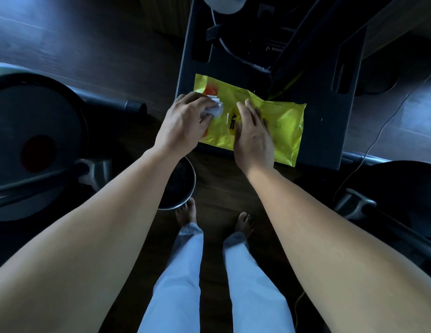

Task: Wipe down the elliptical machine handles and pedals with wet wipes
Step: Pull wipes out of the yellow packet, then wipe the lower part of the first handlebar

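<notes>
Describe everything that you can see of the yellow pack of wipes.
The yellow pack is a soft pouch of glossy, crinkled plastic film, with an orange patch at its left end and dark print near the middle. It lies flat on the dark platform. The right hand rests flat on its middle. The left hand grips a white wipe over its left part.

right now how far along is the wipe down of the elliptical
Barely started. Done: the yellow wipes pack lies on the dark platform. In hand: the left grip holds a white wipe over the pack, and the right grip presses flat on the pack. Left: all the wiping. The wipe is not touching the dark machine on the left, and no handles are in view.
</notes>
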Demonstrator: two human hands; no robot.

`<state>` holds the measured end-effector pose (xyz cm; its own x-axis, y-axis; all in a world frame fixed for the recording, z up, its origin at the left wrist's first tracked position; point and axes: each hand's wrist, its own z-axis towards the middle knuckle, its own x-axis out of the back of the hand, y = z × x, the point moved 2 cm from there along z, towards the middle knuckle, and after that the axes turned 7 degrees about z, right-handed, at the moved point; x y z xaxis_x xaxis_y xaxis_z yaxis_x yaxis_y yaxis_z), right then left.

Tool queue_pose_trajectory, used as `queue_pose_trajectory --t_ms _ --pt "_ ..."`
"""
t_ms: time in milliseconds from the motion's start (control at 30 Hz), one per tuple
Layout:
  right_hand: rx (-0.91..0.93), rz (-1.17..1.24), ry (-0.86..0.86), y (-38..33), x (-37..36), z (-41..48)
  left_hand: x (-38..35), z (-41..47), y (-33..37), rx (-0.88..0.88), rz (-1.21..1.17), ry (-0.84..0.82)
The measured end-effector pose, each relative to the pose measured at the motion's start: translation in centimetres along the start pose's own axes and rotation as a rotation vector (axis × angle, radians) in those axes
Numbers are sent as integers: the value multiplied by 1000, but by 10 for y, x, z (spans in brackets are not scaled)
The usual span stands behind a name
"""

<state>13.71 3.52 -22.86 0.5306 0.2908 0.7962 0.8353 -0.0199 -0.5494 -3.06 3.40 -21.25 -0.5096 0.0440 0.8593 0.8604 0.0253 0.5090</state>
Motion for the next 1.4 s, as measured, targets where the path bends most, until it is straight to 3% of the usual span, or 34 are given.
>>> queue_pose_trajectory --t_ms 367,700,967,1167,1400 --pt "209 43 35 -65 81 -46 87 -32 49 85 -54 111" --pt "428 -100 -196 -178 190 -115 242 -107 112 306 25 345" --pt "688 -184 -188 -269 253 -166 347 -192 151 474 81 657" --pt "963 4 -54 -345 288 -206 424 -255 192 468 113 1003" --pt "1243 250 -47 -423 326 -257 495 -313 230 497 202 1361"
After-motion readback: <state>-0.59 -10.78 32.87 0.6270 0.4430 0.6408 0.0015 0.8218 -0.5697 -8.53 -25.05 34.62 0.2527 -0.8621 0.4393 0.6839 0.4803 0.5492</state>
